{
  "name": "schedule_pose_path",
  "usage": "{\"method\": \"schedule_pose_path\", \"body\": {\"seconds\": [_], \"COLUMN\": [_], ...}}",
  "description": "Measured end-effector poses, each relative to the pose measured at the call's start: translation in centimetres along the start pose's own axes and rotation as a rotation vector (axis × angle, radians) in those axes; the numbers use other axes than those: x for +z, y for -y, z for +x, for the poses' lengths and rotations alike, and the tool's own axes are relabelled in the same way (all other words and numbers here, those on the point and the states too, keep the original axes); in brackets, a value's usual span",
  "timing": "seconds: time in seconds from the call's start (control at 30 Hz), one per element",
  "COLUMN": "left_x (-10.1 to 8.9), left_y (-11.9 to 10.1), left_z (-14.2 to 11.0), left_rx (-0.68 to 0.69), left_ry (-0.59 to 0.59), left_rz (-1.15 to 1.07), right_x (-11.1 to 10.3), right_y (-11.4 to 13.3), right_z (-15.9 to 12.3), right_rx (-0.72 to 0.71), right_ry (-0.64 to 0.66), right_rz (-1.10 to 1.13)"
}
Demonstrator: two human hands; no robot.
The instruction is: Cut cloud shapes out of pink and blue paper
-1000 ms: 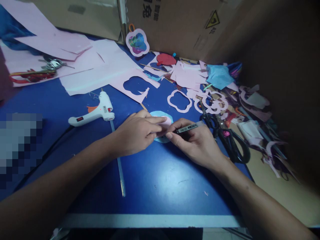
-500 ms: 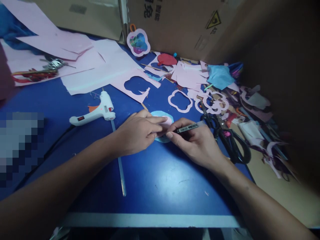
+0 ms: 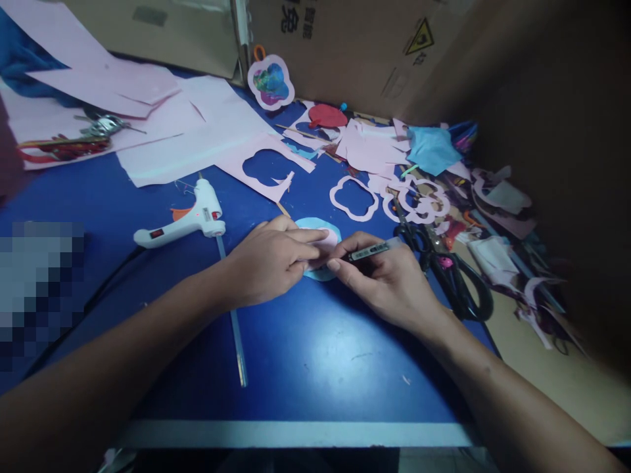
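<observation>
With its fingers stretched out flat, my left hand (image 3: 273, 259) presses a small pink paper piece (image 3: 328, 242) down on a light blue rounded piece (image 3: 335, 230). Both lie on the blue table, partly covered by my fingers. A pen (image 3: 369, 252) with a clear barrel is pinched in my right hand (image 3: 387, 279). Its tip is at the right edge of the pink piece, hidden behind my fingertips. To the left of my left hand lies a white hot glue gun (image 3: 190, 223), a long glue stick (image 3: 238, 348) sticking out of its back.
Black-handled scissors (image 3: 458, 282) rest right of my right hand. Beyond are flower-shaped paper rings (image 3: 353, 198), a pink sheet with a cutout (image 3: 236, 164), and a finished flower tag (image 3: 271, 82) against a cardboard box (image 3: 345, 52). Paper scraps (image 3: 495, 263) are heaped at the right.
Both hands hold nearly the same place, with the pen still at the pink piece's edge. The whole view shifts very slightly.
</observation>
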State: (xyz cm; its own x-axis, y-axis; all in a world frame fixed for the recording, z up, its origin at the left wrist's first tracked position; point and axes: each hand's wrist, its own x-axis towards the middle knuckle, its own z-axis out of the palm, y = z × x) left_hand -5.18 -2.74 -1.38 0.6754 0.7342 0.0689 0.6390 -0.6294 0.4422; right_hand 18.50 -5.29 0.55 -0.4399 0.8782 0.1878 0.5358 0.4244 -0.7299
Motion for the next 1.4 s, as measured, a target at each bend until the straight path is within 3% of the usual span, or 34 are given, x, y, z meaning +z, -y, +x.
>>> {"method": "schedule_pose_path", "body": {"seconds": [0.73,1.03,1.4], "left_x": [0.2,-0.1,-0.1], "left_y": [0.2,-0.1,-0.1], "left_z": [-0.1,0.0,0.0], "left_rx": [0.001,-0.009,-0.01], "left_ry": [-0.01,0.0,-0.006], "left_rz": [-0.025,-0.017,-0.019], "right_x": [-0.8,0.5,0.7], "right_y": [0.3,0.2,0.1], "right_z": [0.0,-0.5,-0.3], "right_rx": [0.026,0.08,0.058], "right_ry": [-0.018,0.022,0.023], "right_rz": [-0.023,0.111,0.077]}}
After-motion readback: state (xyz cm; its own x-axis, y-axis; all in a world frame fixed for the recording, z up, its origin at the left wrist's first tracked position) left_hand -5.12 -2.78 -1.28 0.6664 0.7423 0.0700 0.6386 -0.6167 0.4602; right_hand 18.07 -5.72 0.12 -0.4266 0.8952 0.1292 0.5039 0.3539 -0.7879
